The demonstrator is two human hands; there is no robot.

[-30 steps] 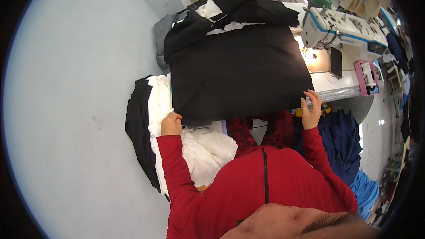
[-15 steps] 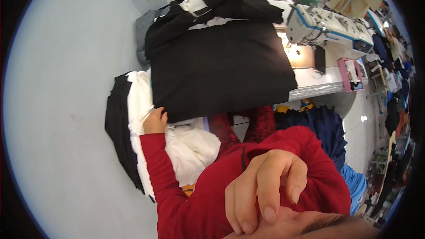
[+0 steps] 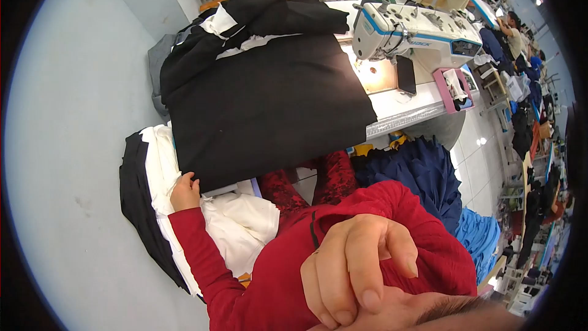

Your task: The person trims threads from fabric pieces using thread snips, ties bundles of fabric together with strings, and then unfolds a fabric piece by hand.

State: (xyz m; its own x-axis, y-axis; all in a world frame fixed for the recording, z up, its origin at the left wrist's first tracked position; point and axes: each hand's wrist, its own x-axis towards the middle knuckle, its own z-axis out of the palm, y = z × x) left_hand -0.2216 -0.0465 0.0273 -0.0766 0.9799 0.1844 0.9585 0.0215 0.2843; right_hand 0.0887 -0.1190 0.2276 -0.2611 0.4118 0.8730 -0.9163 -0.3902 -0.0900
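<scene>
A large black cloth (image 3: 269, 104) lies spread over the sewing table, its front edge hanging toward the lap. At its lower left corner is my left hand (image 3: 185, 192), fingers closed on the cloth's edge, beside a white fabric pile (image 3: 160, 159). My right hand (image 3: 361, 263) is raised close to the camera in front of my face, its fingers curled; whether anything is between them is hidden. The sewing machine (image 3: 416, 34) stands right of the cloth, its lamp lighting the needle plate (image 3: 375, 76).
A dark phone-like object (image 3: 405, 75) and a pink box (image 3: 453, 91) are on the table. Navy fabric (image 3: 416, 175) and light blue fabric (image 3: 478, 239) hang at the right. White cloth (image 3: 236, 227) lies beside my lap. A co-worker (image 3: 513, 30) is far off.
My right hand has left the black cloth's right corner and come up to my face. My left hand stays at the left corner. The view has turned, shifting the table leftward.
</scene>
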